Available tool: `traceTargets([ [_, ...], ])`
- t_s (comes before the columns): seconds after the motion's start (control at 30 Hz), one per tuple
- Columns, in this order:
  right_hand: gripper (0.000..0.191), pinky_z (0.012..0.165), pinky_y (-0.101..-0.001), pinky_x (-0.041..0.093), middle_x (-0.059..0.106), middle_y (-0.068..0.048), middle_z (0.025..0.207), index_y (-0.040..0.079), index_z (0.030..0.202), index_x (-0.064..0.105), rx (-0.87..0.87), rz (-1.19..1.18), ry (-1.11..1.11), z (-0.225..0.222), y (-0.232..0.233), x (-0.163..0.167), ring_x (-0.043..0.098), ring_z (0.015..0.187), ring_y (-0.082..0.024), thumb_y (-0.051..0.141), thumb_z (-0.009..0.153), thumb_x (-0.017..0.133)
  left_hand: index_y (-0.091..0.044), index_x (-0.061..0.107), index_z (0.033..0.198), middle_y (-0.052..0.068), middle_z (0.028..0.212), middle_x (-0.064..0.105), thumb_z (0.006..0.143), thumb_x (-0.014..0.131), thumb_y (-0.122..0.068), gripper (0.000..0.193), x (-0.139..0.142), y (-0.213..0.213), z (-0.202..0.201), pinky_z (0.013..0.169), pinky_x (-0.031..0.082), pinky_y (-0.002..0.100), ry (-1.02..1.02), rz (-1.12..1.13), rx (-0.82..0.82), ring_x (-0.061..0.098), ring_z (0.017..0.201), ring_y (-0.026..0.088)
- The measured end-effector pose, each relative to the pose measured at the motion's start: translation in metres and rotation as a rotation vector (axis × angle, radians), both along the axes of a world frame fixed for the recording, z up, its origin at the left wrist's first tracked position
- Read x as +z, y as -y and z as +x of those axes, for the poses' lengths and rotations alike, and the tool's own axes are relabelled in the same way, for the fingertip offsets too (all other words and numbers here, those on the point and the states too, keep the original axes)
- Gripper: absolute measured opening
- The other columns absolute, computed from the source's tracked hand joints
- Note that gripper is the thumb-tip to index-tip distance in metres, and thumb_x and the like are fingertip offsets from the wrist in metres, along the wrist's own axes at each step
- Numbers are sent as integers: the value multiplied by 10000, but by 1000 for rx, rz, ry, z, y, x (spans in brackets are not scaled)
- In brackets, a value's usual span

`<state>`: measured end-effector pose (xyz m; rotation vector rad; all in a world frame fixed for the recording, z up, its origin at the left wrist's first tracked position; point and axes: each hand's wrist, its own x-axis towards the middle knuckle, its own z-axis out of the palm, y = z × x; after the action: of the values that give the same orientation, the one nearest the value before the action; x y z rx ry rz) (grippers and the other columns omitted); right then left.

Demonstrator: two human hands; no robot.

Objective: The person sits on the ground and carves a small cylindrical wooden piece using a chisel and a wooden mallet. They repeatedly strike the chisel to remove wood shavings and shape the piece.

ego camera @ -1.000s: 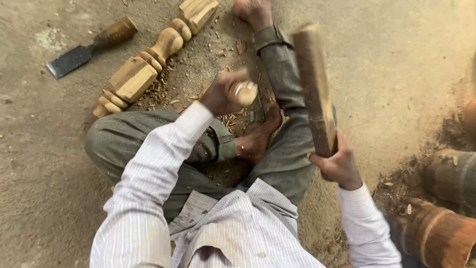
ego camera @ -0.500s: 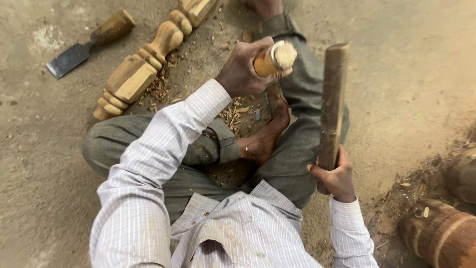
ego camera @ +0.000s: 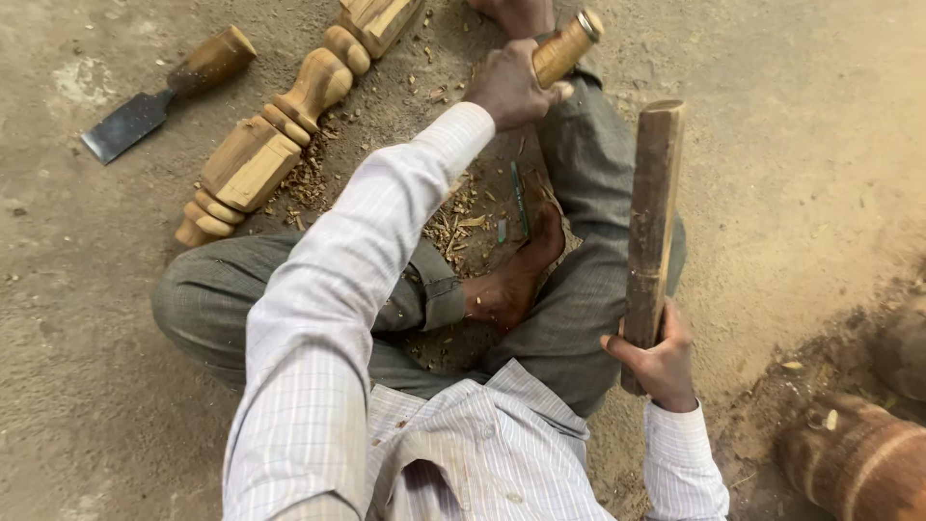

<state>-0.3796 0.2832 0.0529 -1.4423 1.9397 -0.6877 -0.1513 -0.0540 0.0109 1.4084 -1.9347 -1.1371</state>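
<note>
I sit cross-legged on a dirt floor. My left hand (ego camera: 509, 85) is stretched forward and grips the pale wooden handle of a chisel (ego camera: 567, 46); its blade is hidden behind the hand. My right hand (ego camera: 660, 359) holds the lower end of a long dark wooden mallet (ego camera: 652, 214), which stands nearly upright beside my right knee. A turned wooden leg (ego camera: 280, 127) with square and rounded sections lies on the ground to the left of my left hand, apart from it.
A broad flat chisel (ego camera: 164, 93) with a brown handle lies at the far left. Wood shavings (ego camera: 461, 214) are scattered between my legs, beside my bare foot (ego camera: 517, 280). Round brown wooden pieces (ego camera: 857, 459) sit at the lower right.
My left hand has moved forward and up with the chisel, away from my lap. The mallet has swung from tilted to nearly upright and dropped a little lower.
</note>
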Motion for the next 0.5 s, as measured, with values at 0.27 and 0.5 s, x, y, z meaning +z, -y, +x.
traceTargets([
  [0.27, 468, 635, -309, 533, 632, -37, 839, 33, 1025, 597, -15, 25, 55, 4, 10, 1, 636, 709, -141, 64, 650, 876, 32, 384, 1411, 166, 1301, 550, 1093, 696, -316, 565, 75, -55, 107, 1033, 550, 407, -560, -377, -228, 608, 1221, 298],
  [0.5, 482, 629, -302, 525, 630, -22, 814, 38, 1034, 582, -61, 48, 96, 12, 8, 2, 618, 697, -132, 53, 649, 872, -93, 642, 1237, 68, 1095, 632, 867, 1000, -307, 557, 40, -65, 108, 910, 646, 371, -476, -523, -97, 681, 1002, 194],
])
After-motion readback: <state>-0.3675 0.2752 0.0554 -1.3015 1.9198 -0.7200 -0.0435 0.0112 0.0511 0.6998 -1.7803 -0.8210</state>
